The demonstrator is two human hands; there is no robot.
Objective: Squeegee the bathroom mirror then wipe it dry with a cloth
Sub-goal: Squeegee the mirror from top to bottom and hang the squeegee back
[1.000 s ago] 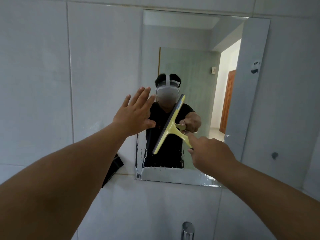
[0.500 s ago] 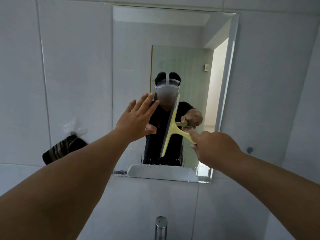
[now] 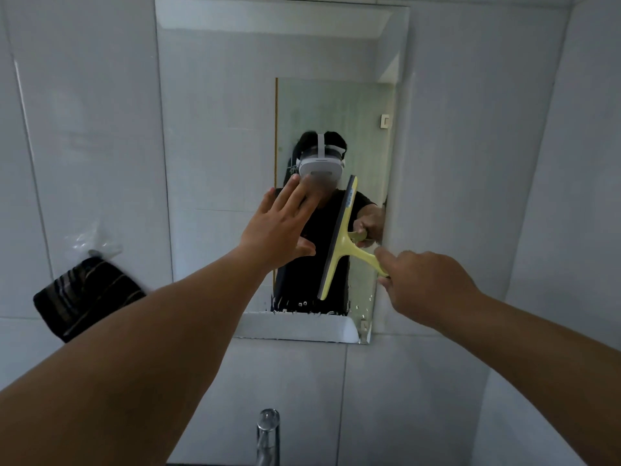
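The rectangular mirror (image 3: 218,129) hangs on the white tiled wall, with water droplets along its lower edge. My right hand (image 3: 423,284) grips the handle of a yellow squeegee (image 3: 339,243), whose dark blade stands nearly upright against the lower right part of the glass. My left hand (image 3: 279,230) is spread flat with fingers apart on the mirror, just left of the blade. A dark striped cloth (image 3: 87,297) hangs on the wall to the left of the mirror.
A chrome tap (image 3: 268,435) rises at the bottom centre, below the mirror. A clear plastic hook (image 3: 90,240) holds the cloth. A wall corner runs down the right side. The mirror reflects a person, a sink rim and a glass door.
The squeegee blade has swung from slanted to nearly upright and shifted towards the mirror's right side. My view has moved left, bringing the striped cloth fully into sight.
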